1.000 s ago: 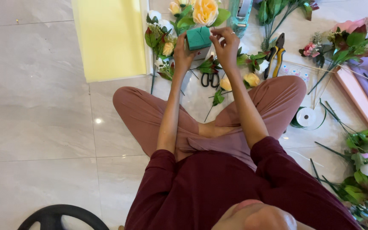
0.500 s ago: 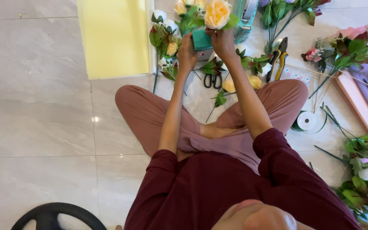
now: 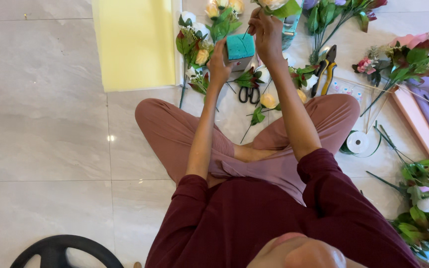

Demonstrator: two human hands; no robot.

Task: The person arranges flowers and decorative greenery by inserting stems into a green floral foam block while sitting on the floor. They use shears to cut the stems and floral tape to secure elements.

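A person sits cross-legged on a pale tiled floor (image 3: pixel 45 124), seen from above their own head, wearing a dark red top and dusty pink trousers. Both arms reach forward.

The left hand (image 3: pixel 218 64) is closed around a small teal block of floral foam (image 3: pixel 240 46), the fingers wrapped about its left side and lifting it clear of the floor. The right hand (image 3: pixel 265 31) is just beyond and to the right of the block, its fingers pinched shut on the thin stem of an artificial cream-and-peach rose with green leaves (image 3: pixel 276 5), whose bloom sits above those fingers at the top edge of the view. The stem runs down from the fingers toward the top of the foam; whether its tip touches the foam cannot be told.

Below the left fingers, on the floor, lie black-handled scissors (image 3: pixel 248 93). To the right of the right fingers lie pliers with yellow and black handles (image 3: pixel 324 69). Left of the left fingers lies a large sheet of pale yellow paper (image 3: pixel 135 42), with loose artificial flowers between it and the hand. Further right and nearer the person sits a roll of white ribbon (image 3: pixel 358 142), and more leafy artificial stems (image 3: pixel 423 198) are scattered along the right side.
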